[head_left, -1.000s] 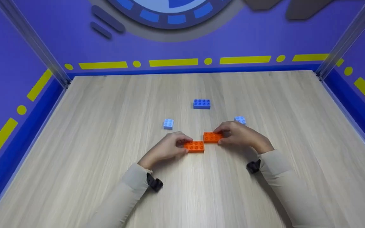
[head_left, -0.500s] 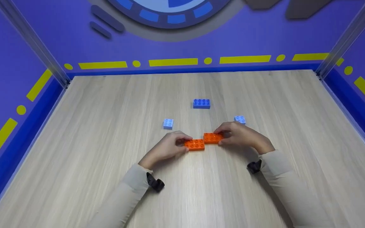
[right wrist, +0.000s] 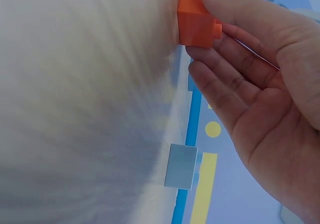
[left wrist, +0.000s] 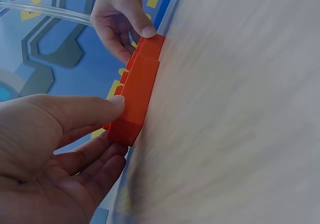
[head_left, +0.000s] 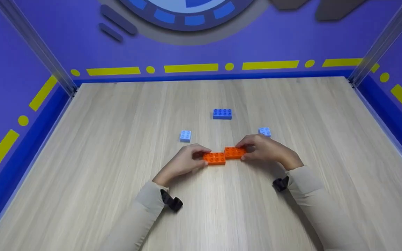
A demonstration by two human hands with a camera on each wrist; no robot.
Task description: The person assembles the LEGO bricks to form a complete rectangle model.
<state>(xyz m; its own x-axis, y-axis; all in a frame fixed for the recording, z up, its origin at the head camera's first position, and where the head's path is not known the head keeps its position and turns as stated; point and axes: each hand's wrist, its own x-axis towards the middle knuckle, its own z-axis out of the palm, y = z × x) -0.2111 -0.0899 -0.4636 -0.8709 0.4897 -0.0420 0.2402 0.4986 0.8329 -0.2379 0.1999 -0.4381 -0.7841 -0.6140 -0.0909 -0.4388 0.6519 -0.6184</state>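
Two orange building bricks lie end to end on the wooden table, slightly out of line. My left hand [head_left: 186, 161] pinches the left orange brick [head_left: 215, 158] between thumb and fingers at its outer end. The right orange brick [head_left: 234, 152] sits a little farther back, and my right hand [head_left: 268, 150] pinches its outer end. In the left wrist view the bricks' inner ends appear to touch, the near one [left wrist: 134, 98] under my thumb. A light blue brick [head_left: 264, 131] stands just behind my right hand, partly covered by it.
Another light blue brick [head_left: 185, 136] stands behind my left hand. Farther back is a darker blue brick [head_left: 222, 114] with two rows of studs. Purple-blue walls with yellow markings [head_left: 191, 69] border the wooden table [head_left: 131, 115] at its back and sides.
The left orange brick has slid slightly away from me in my left hand, and the right one has come slightly nearer. Their offset has shrunk. Both hands keep their grip.
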